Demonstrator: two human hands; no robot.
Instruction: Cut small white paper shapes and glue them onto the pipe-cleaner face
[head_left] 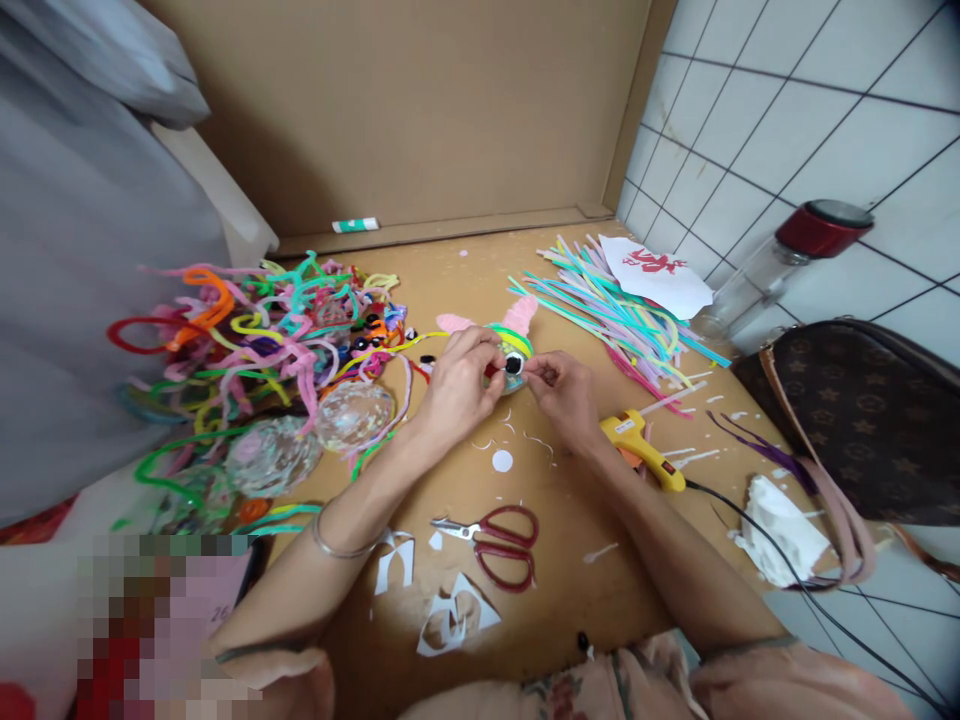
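Eared figure (516,340) is on the worktop (559,560) between both hands. Pink ears (523,312) point toward back board (420,110), eye (513,366) toward wearer. Long axis unclear, partly covered. Left hand (459,378) and right hand (564,395): grips closed on eye's opposite edges.

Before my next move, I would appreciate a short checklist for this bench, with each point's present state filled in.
1. Left hand and right hand both at the black-and-white eye: ok.
2. Eye fixed firmly to the pink-eared figure: cannot tell; fingers partly cover it.
3. Glue gun lying close to the right hand: ok.
4. Glue gun hot: cannot tell.
5. Scissors clear of both hands: ok; they lie on the near part of the table.
6. Table free of scraps: not ok; cut white paper lies beside the scissors.
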